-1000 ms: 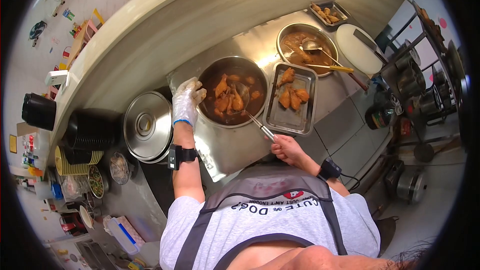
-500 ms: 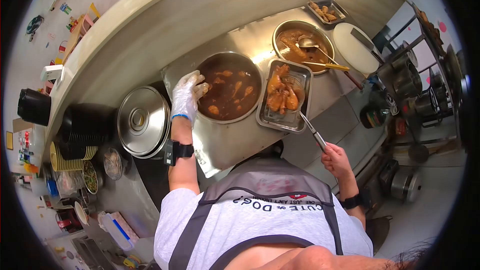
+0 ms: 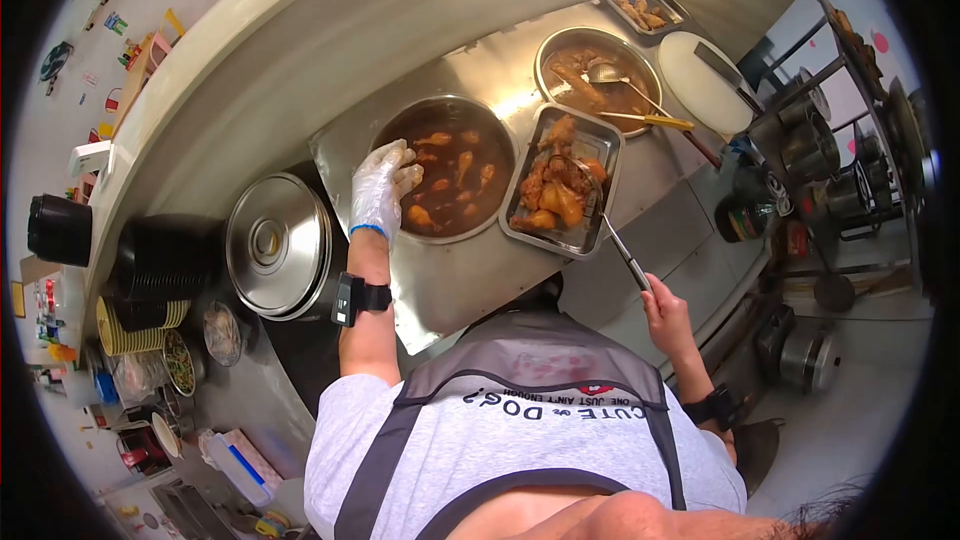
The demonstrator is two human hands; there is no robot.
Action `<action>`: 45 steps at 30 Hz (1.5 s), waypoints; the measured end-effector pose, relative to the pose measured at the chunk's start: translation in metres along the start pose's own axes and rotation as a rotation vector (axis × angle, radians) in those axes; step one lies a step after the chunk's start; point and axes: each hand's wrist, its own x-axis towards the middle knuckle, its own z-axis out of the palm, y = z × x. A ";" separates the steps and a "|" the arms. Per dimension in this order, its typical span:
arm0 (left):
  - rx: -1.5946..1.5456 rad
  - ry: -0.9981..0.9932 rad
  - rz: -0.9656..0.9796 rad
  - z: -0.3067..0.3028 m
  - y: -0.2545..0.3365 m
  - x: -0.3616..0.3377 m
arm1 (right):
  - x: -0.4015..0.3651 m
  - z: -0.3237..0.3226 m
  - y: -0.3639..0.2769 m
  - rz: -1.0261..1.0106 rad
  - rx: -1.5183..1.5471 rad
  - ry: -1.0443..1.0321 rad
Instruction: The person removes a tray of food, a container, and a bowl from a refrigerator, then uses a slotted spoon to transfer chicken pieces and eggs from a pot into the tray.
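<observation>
My right hand [image 3: 666,318] is closed around the long handle of a skimmer [image 3: 627,258]. The skimmer's round head is tipped in a rectangular metal tray [image 3: 523,229], against browned chicken pieces [image 3: 556,190] that partly hide it. In a thin clear glove with a blue cuff, my left hand [image 3: 380,188] hovers at the left rim of a large round pot [image 3: 507,195]. Its fingers are spread and slightly bent, with nothing seen in them. Several drumsticks [image 3: 463,166] float in the pot's dark brown liquid.
A second pot [image 3: 542,80] with brown broth, a ladle [image 3: 606,73] and a yellow-handled tool stands behind the tray. Farther right are a white cutting board [image 3: 690,90] with a knife and another tray [image 3: 683,15] of food. A stacked metal lid [image 3: 275,240] sits left.
The skimmer head has tilted, and the chicken it carried now lies spread lower in the tray. My left hand stays near the pot's rim. The whole view has shifted slightly.
</observation>
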 end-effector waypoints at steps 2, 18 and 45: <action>-0.008 0.004 -0.006 -0.006 -0.004 0.000 | -0.001 0.006 -0.008 -0.309 -0.242 0.159; -0.266 -0.023 0.051 -0.066 0.007 -0.009 | 0.063 0.037 -0.091 0.280 0.783 -0.121; -0.245 -0.006 0.085 -0.102 0.022 -0.043 | 0.209 0.262 -0.119 0.606 1.177 -0.329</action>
